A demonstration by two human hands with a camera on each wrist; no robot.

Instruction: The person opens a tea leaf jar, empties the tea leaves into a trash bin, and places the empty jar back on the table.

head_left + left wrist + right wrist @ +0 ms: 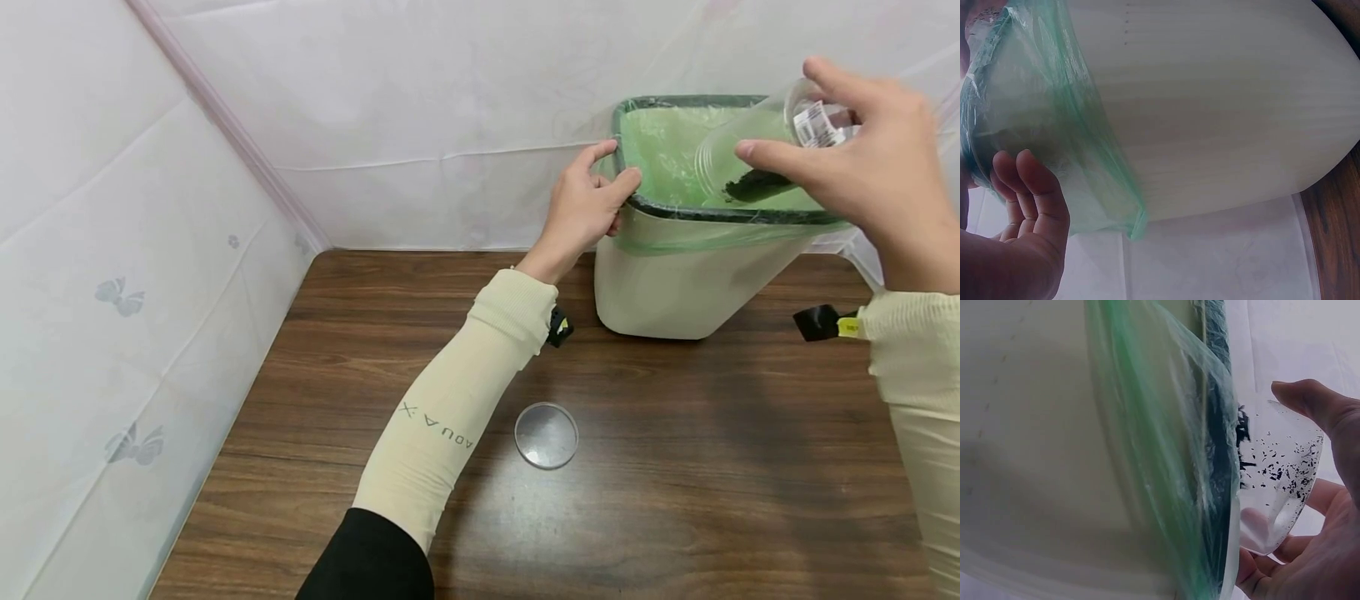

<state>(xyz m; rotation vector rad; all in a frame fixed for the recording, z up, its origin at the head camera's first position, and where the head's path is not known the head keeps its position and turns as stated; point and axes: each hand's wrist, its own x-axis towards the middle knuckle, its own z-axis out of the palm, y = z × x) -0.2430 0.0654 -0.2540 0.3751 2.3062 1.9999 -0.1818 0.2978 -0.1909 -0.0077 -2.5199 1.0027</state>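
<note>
A cream trash bin (675,283) with a dark rim and a thin green bag over it stands at the back right, leaning. My left hand (585,200) pinches the rim's left corner through the bag (1104,156), index finger and thumb at the edge. Above the bin's mouth, my right hand (885,142) grips a clear plastic cup (783,125) tipped on its side, mouth pointing down-left into the bin. Dark flakes (757,185) lie bunched along the cup's lower side. In the right wrist view, black bits (1279,472) speckle the cup's wall.
A clear round lid (547,435) lies on the wooden table (660,500), in front of the bin. White patterned sheeting (450,100) hangs behind and at the left. Each sleeve carries a dark wrist strap end, such as the right one (817,323).
</note>
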